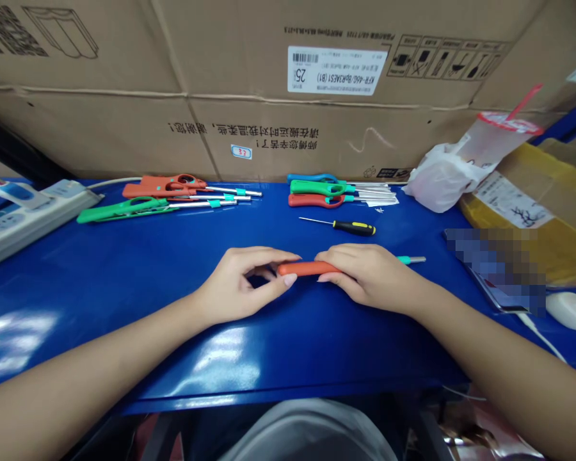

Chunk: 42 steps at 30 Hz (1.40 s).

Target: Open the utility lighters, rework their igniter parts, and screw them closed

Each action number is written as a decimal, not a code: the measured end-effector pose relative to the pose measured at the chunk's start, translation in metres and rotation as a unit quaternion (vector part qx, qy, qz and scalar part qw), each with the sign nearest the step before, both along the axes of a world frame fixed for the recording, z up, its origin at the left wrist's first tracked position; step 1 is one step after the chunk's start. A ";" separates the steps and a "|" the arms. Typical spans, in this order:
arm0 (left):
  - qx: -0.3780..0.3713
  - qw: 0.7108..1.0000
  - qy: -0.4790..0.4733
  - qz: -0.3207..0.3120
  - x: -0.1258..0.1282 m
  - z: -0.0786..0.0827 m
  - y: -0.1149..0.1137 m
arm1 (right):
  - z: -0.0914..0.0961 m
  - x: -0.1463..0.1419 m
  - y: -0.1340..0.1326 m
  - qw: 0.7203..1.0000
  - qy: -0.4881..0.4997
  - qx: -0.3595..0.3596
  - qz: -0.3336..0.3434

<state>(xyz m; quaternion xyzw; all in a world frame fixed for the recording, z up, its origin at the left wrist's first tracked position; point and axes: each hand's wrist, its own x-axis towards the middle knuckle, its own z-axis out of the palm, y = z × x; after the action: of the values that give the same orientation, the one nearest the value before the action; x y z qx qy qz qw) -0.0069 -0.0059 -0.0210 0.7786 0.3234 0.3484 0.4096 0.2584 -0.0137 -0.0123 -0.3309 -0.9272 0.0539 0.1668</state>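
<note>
- One orange-handled utility lighter (307, 269) is held level, low over the blue bench (100, 275), with its teal collar and metal nozzle (413, 260) pointing to the person's right.
- Two bare hands are at work, both on that lighter, their fingertips almost meeting along the handle.
- The left hand (242, 285) is curved and partly open: its fingers (269, 256) arch over the handle's rounded end, the thumb (288, 280) comes in from below, and a small dark gap shows inside the curl.
- The right hand (369, 275) is closed more snugly, its fingers (336, 255) wrapped over the middle of the handle.
- Three lighters, two red-orange and one green, lie overlapped in a row (168, 195) at the far left of the bench.
- Three more, one blue, one green and one red, lie stacked in a second row (336, 191) just to the right, their nozzles on a small heap of metal pieces.
- One black-and-yellow screwdriver (352, 227) lies alone in front of that second row, nearest the hands.
- One white power strip (29, 218) sits at the bench's left end.
- One white computer mouse (569, 310) and one pixelated device (494, 269) lie at the right.
- One plastic cup with a red straw (504, 137) leans on a white plastic bag (441, 179) before a large cardboard box (269, 83).
</note>
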 end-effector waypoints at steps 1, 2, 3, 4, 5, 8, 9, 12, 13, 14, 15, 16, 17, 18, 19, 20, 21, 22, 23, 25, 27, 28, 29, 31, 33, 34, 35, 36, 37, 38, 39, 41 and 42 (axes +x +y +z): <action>-0.099 0.995 -0.013 -0.011 0.002 0.002 0.000 | 0.001 0.000 0.000 1.000 0.000 0.028 0.004; -0.201 0.979 -0.030 -0.023 0.004 0.004 0.000 | 0.002 0.000 0.000 0.998 -0.003 0.055 0.008; -0.291 0.955 -0.048 -0.030 0.005 0.005 0.001 | 0.003 0.000 0.000 0.997 -0.009 0.079 0.009; -0.359 0.930 -0.066 -0.031 0.007 0.007 0.001 | 0.004 0.000 0.000 0.995 -0.017 0.098 0.008; -0.403 0.911 -0.081 -0.027 0.008 0.008 0.001 | 0.005 0.000 0.000 0.993 -0.025 0.111 0.006; -0.419 0.903 -0.094 -0.013 0.009 0.009 0.002 | 0.009 0.000 -0.002 0.995 -0.038 0.092 0.000; -0.402 0.911 -0.089 -0.016 0.008 0.008 0.002 | 0.010 -0.001 -0.002 0.997 -0.037 0.064 -0.002; -0.325 0.943 -0.058 -0.035 0.006 0.003 0.002 | 0.012 -0.002 -0.006 0.998 -0.031 -0.043 -0.021; -0.296 0.953 -0.043 -0.041 0.006 0.001 0.001 | 0.013 -0.003 -0.007 0.997 -0.030 -0.070 -0.028; -0.268 0.962 -0.028 -0.043 0.006 0.000 -0.001 | 0.013 -0.003 -0.007 0.995 -0.030 -0.087 -0.031; -0.240 0.970 -0.013 -0.043 0.006 -0.001 -0.002 | 0.013 -0.004 -0.008 0.994 -0.028 -0.096 -0.032; -0.212 0.976 0.000 -0.041 0.006 -0.001 -0.004 | 0.013 -0.004 -0.009 0.994 -0.025 -0.100 -0.032; -0.181 0.983 0.011 -0.036 0.006 -0.001 -0.006 | 0.012 -0.004 -0.009 0.994 -0.021 -0.099 -0.032; -0.146 0.989 0.019 -0.030 0.006 0.000 -0.008 | 0.012 -0.004 -0.009 0.995 -0.019 -0.095 -0.034; -0.104 0.994 0.029 -0.025 0.006 0.001 -0.010 | 0.012 -0.004 -0.009 0.995 -0.017 -0.087 -0.035; -0.056 0.997 0.043 -0.022 0.005 0.002 -0.011 | 0.011 -0.004 -0.009 0.996 -0.018 -0.078 -0.035; -0.007 0.998 0.060 -0.021 0.005 0.003 -0.012 | 0.011 -0.004 -0.008 0.997 -0.021 -0.068 -0.032; 0.039 0.996 0.080 -0.022 0.004 0.004 -0.013 | 0.011 -0.004 -0.008 0.998 -0.024 -0.057 -0.026; 0.079 0.992 0.099 -0.026 0.003 0.005 -0.013 | 0.011 -0.004 -0.007 0.998 -0.025 -0.051 -0.016; 0.132 0.983 0.123 -0.039 0.001 0.006 -0.013 | 0.011 -0.003 -0.006 0.998 -0.023 -0.057 0.004; 0.159 0.979 0.122 -0.048 0.000 0.006 -0.012 | 0.011 -0.002 -0.004 0.996 -0.011 -0.081 0.018; 0.168 0.977 0.118 -0.052 -0.001 0.006 -0.012 | 0.011 -0.001 -0.004 0.996 -0.004 -0.091 0.022; 0.176 0.976 0.114 -0.053 -0.001 0.005 -0.012 | 0.011 -0.001 -0.004 0.995 0.003 -0.093 0.023; 0.195 0.973 0.109 -0.051 -0.002 0.005 -0.012 | 0.010 -0.003 -0.005 0.997 0.008 -0.069 0.022; 0.214 0.969 0.110 -0.050 -0.002 0.004 -0.013 | 0.009 -0.006 -0.007 0.999 0.003 -0.030 0.017; 0.221 0.967 0.113 -0.049 -0.002 0.004 -0.013 | 0.009 -0.007 -0.008 1.000 0.001 -0.016 0.015; 0.223 0.967 0.116 -0.047 -0.002 0.004 -0.013 | 0.009 -0.008 -0.009 1.000 0.002 -0.010 0.011; 0.221 0.967 0.119 -0.045 -0.002 0.004 -0.013 | 0.009 -0.009 -0.009 1.000 0.009 -0.012 0.007; 0.215 0.968 0.123 -0.041 -0.002 0.004 -0.013 | 0.009 -0.008 -0.008 1.000 0.019 -0.021 0.002; 0.208 0.969 0.129 -0.037 -0.003 0.005 -0.012 | 0.010 -0.007 -0.007 0.999 0.028 -0.036 -0.003; 0.202 0.969 0.135 -0.033 -0.003 0.005 -0.011 | 0.011 -0.005 -0.005 0.998 0.033 -0.054 -0.006; 0.195 0.970 0.145 -0.026 -0.006 0.006 -0.007 | 0.012 0.002 0.000 0.996 0.030 -0.083 -0.007; 0.195 0.969 0.148 -0.021 -0.007 0.006 -0.005 | 0.012 0.006 0.003 0.995 0.023 -0.092 -0.007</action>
<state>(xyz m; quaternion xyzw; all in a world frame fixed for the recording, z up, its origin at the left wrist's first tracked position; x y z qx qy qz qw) -0.0138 -0.0106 -0.0151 0.8933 0.2895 0.2766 0.2044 0.2648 -0.0103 -0.0006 -0.3503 -0.9119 0.1454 0.1569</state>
